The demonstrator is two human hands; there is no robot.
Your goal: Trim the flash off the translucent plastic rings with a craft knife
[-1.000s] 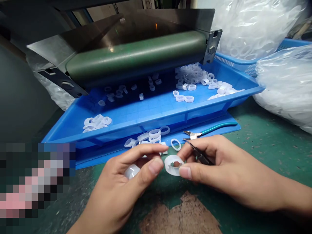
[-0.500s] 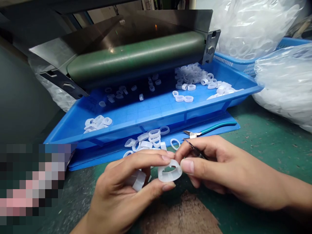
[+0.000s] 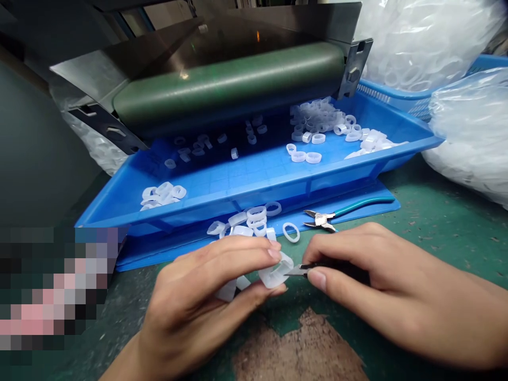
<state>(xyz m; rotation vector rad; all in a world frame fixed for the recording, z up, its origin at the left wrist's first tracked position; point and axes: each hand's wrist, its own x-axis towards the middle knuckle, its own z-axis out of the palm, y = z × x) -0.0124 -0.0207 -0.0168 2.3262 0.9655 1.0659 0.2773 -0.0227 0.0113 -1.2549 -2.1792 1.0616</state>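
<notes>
Between the thumb and fingertips of my left hand [image 3: 210,286] is a translucent white plastic ring [image 3: 273,274], tilted with its opening partly toward me. More white pieces [image 3: 227,290] sit deeper in the same hand, partly hidden by the fingers. My right hand [image 3: 369,286] pinches a slim black tool with a pointed metal blade [image 3: 297,270]; its tip touches or almost touches the ring's right edge. Most of the tool's handle is hidden in the palm. Just beyond the hands, a pile of similar rings [image 3: 254,217] and one loose ring [image 3: 291,232] lie by the tray.
A blue tray [image 3: 254,198] with scattered rings stands under a green conveyor roller [image 3: 234,79]. Teal-handled cutting pliers [image 3: 349,209] lie on a blue sheet at the right. Filled plastic bags [image 3: 472,132] and a blue basket [image 3: 397,90] stand farther right. Bare brown board [image 3: 297,349] shows through the green tabletop.
My right hand has turned the black tool so its metal point now meets the ring's right side. The ring has tilted in my left fingers. The whole view has shifted slightly.
</notes>
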